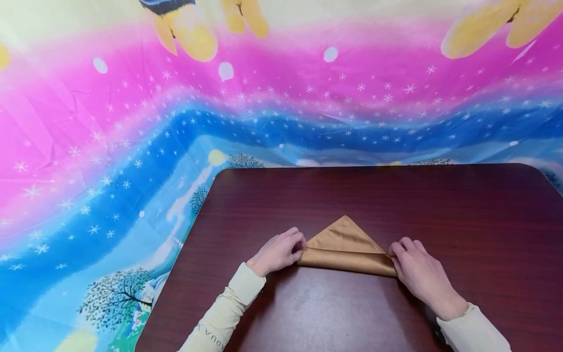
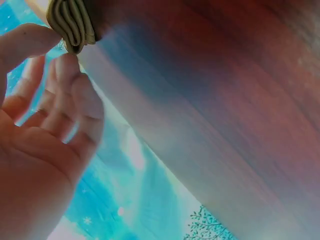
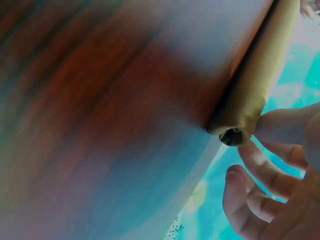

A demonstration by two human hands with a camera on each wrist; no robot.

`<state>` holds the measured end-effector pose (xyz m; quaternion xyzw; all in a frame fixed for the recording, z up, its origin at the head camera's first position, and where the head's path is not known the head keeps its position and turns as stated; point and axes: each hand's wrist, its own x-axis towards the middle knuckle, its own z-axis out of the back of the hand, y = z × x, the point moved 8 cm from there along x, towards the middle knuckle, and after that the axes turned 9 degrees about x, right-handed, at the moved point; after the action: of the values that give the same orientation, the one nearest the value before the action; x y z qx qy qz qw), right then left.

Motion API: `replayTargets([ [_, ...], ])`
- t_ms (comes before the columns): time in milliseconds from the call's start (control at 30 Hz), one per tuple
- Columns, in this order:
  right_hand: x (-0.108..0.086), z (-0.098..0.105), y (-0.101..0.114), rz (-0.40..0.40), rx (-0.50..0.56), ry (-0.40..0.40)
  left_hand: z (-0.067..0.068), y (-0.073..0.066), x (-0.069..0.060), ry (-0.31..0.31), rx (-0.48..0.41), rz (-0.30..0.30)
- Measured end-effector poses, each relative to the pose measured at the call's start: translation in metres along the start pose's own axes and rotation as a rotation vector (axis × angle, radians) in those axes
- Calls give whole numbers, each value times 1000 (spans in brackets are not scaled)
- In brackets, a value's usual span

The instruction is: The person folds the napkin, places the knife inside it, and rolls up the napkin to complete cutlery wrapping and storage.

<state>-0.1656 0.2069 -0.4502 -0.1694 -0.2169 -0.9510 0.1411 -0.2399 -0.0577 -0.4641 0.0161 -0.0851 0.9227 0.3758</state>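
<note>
A golden-brown satin cloth [image 1: 345,237] lies on the table, its near part rolled into a flat band and its far part a triangle pointing away from me. At the band's left end, my left hand [image 1: 281,250] pinches the cloth between thumb and fingertips. My right hand [image 1: 422,271] pinches the right end, with the other fingers loosely bent. The left wrist view shows stacked folds at the end of the cloth [image 2: 72,22] by the left thumb. In the right wrist view the roll [image 3: 250,95] has a hollow end beside the right thumb.
The dark reddish-brown table [image 1: 462,210] has rounded far corners and a glossy top. Behind it and to its left hangs a printed backdrop [image 1: 281,98] in pink and blue with snowflakes and trees.
</note>
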Motion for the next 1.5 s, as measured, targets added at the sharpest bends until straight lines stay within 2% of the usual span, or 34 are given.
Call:
replayTargets([
  [67, -1, 1, 5, 68, -21, -7, 0, -5, -1, -10, 28, -47],
  [167, -2, 0, 7, 104, -38, 28, 0, -8, -4, -9, 64, -82],
  [367, -5, -3, 2, 61, -30, 176, 0, -8, -10, -5, 93, -98],
  [500, -7, -6, 0, 68, -42, 220, -1, -9, -12, -10, 123, -117],
  [933, -10, -5, 1, 135, -66, 160, -4, -9, -10, -1, 215, -149],
  [1233, -10, -2, 4, 183, -75, 77, -4, -10, -12, -20, 265, -166],
  [1367, -9, -1, 5, 187, -81, 54, -2, -7, -13, -43, 216, -145],
  [1500, -8, -1, 5, 176, -82, 47, -2, 0, -12, -33, 98, -99],
])
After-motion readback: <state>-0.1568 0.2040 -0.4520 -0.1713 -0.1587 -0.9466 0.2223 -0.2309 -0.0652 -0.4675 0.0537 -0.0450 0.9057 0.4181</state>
